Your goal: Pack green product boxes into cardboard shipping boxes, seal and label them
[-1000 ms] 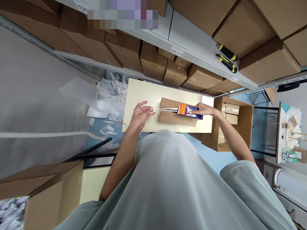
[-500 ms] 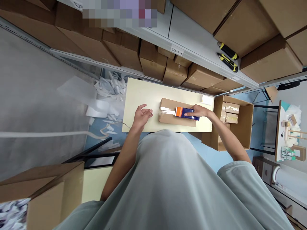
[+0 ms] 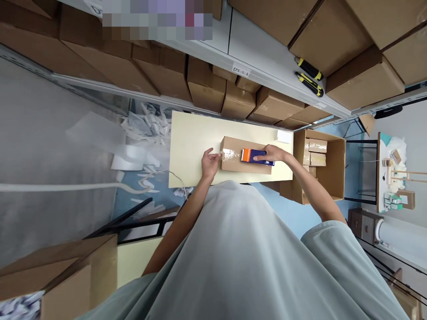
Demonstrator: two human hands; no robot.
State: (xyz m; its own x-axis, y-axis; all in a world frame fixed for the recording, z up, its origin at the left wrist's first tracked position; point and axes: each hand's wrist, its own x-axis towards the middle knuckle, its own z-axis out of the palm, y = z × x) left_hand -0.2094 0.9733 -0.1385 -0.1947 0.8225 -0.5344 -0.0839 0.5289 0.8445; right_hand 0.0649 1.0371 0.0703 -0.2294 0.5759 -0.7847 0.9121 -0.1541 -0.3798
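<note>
A long brown cardboard box (image 3: 230, 163) lies on the pale yellow table (image 3: 187, 133), with shiny clear tape along its top from the left end. My right hand (image 3: 272, 153) is wrapped round a blue and orange tape dispenser (image 3: 255, 156), which rests over the top of the box at the tape. At the box's left end is my left hand (image 3: 211, 163). Its fingers are partly spread, and the fingertips touch or nearly touch the end face beside the tape.
An open carton (image 3: 335, 164) holding small taped boxes stands right of the table. A small white box (image 3: 283, 136) sits at the table's far right corner. Boxes line the shelf (image 3: 267, 58) ahead, where two yellow-black utility knives (image 3: 310, 75) lie. Paper scraps (image 3: 147, 124) are at left.
My left hand has moved right, up to the box's left end. The tape dispenser has shifted only slightly, still in my right hand. The whole view has drifted a little.
</note>
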